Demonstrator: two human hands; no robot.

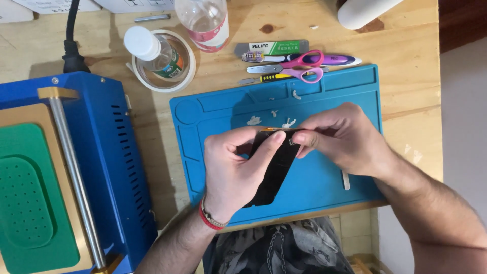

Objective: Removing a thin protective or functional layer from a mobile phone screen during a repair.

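A black phone screen panel (274,172) is held tilted above the blue work mat (324,187). My left hand (231,170) grips its left long edge, with the index finger laid across the top of the glass. My right hand (342,137) pinches the panel's upper right corner with fingertips and thumb. Small white scraps (254,121) lie on the mat just beyond the hands. A thin pale stick (346,180) rests on the mat under my right wrist.
A blue machine (109,162) with a green pad (30,198) and a metal rod fills the left. Behind the mat lie pink-handled scissors (304,66), small tools, a tape roll (188,71) around a small bottle (149,50), and a clear bottle (205,20). The table edge runs along the right.
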